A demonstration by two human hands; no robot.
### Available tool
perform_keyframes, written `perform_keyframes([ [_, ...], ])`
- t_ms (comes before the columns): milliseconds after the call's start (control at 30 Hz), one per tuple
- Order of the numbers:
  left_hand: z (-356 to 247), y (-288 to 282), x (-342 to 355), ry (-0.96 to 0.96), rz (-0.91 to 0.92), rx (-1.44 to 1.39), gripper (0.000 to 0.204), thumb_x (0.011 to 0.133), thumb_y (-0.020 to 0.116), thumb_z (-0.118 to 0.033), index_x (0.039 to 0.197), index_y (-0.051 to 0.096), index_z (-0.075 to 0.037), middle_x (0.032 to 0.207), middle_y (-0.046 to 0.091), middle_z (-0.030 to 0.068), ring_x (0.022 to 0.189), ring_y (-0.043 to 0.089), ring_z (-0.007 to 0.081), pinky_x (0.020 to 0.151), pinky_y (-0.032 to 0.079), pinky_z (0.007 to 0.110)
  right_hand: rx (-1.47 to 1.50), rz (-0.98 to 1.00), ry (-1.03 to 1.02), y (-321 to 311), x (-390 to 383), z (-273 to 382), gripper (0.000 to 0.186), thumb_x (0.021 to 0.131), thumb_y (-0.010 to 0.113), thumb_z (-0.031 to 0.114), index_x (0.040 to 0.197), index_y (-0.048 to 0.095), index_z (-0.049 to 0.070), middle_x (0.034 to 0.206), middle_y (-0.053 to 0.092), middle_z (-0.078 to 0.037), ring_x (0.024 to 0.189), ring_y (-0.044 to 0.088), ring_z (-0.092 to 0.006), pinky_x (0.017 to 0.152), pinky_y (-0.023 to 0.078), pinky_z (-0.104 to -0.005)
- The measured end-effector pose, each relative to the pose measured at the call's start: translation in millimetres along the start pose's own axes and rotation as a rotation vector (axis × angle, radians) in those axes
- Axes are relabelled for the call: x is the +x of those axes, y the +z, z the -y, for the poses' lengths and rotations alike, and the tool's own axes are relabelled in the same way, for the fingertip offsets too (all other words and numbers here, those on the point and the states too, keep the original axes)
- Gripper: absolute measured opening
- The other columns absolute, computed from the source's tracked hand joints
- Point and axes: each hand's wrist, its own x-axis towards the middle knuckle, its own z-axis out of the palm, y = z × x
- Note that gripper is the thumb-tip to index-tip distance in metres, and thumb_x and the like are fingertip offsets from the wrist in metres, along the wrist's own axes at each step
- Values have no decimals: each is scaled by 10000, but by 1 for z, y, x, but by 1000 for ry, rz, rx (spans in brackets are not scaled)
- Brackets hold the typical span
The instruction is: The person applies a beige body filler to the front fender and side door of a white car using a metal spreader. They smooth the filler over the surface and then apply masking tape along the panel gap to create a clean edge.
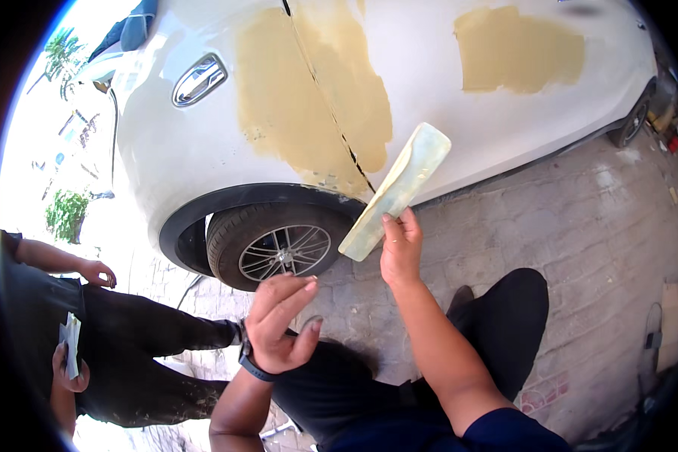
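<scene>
My right hand [401,255] pinches a long, flat, pale green filler spreader [413,175] near its lower end. Yellowish filler lies along one edge of its blade, which stands tilted in front of the white car [422,98]. My left hand [280,325], a watch on its wrist, is raised before the front wheel with nothing in it. Its fingers are stretched and slightly bent, the thumb apart. A large tan filler patch [279,90] spans the panel gap above the wheel. Farther right on the side panel is a second tan patch [520,49].
At the left stands another person [120,324] in dark clothes, one hand holding a pale flat thing [71,345]. The front wheel [279,245] sits close to my left hand. Paving bricks [580,248] cover the ground. A dark cloth [138,24] hangs at the car's upper left.
</scene>
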Motion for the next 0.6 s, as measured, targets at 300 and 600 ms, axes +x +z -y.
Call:
perform_keyframes([
  [300, -28, 54, -81, -388, -31, -317, 347, 863, 729, 4, 1209, 745, 5, 1131, 737, 207, 993, 738, 346, 898, 574, 370, 2, -37, 66, -19, -2, 84, 280, 1025, 638, 44, 1305, 637, 37, 1226, 678, -45, 1112, 638, -159, 964, 535, -354],
  [600, -44, 57, -107, -516, -87, -576, 254, 936, 677, 6, 1179, 749, 10, 1116, 748, 182, 975, 741, 284, 894, 572, 358, -131, 19, 101, -14, -24, 100, 261, 1035, 633, 48, 1296, 626, 44, 1203, 687, -50, 1080, 659, -153, 931, 556, -349],
])
